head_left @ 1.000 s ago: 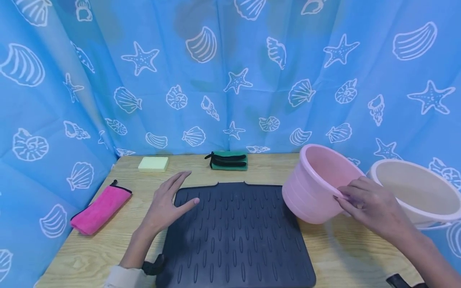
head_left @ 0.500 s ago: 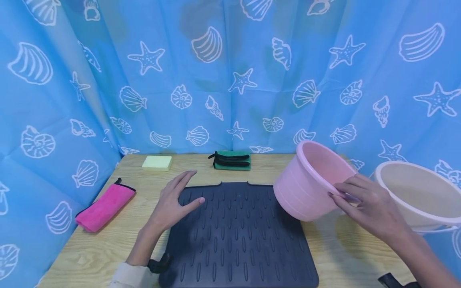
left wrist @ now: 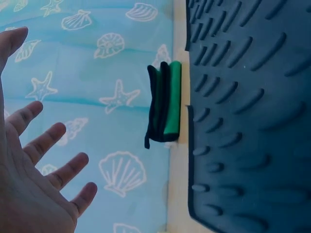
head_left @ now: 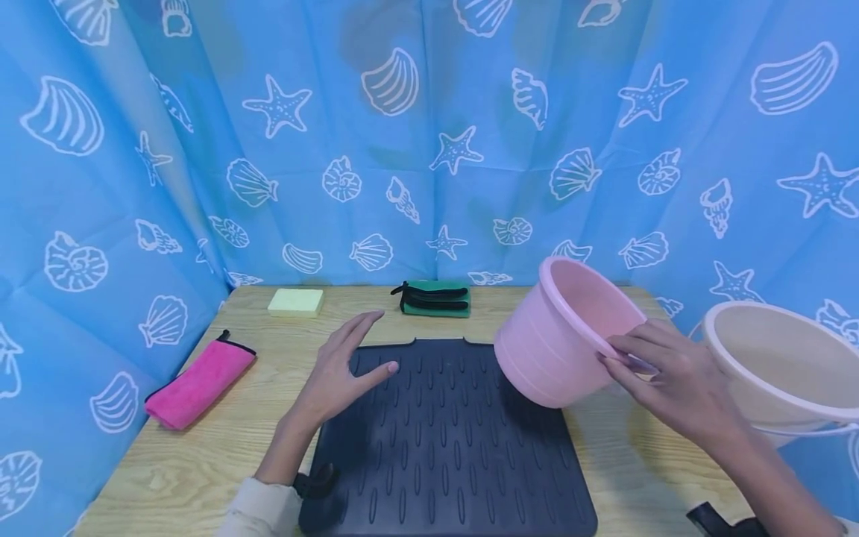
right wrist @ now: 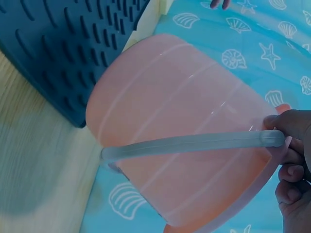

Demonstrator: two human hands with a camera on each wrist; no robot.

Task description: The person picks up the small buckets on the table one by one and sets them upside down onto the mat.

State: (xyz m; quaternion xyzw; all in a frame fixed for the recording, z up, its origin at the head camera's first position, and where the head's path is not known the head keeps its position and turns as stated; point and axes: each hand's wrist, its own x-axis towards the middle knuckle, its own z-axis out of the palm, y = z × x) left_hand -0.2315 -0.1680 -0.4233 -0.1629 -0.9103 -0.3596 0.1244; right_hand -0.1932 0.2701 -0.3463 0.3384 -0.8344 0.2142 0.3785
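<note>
My right hand (head_left: 678, 380) pinches the rim of a pink bucket (head_left: 543, 343), tilted above the right part of the dark ridged mat (head_left: 443, 447). In the right wrist view the thumb and curled fingers of that hand (right wrist: 294, 160) hold the rim of the bucket (right wrist: 170, 97), beside its pale handle (right wrist: 194, 142). My left hand (head_left: 335, 380) hovers over the mat's left edge with spread fingers, holding nothing; the left wrist view shows this hand (left wrist: 39, 165) too.
A cream bucket (head_left: 758, 373) stands at the right. A pink pouch (head_left: 201, 384) lies at the left of the wooden table (head_left: 168, 477), a pale yellow sponge (head_left: 296, 301) and a green pouch (head_left: 436, 300) at the back. A shell-patterned blue curtain (head_left: 403, 112) hangs behind.
The pink bucket and my right hand have moved left, away from the cream bucket and further over the mat. My left hand has shifted slightly right, its fingers still spread.
</note>
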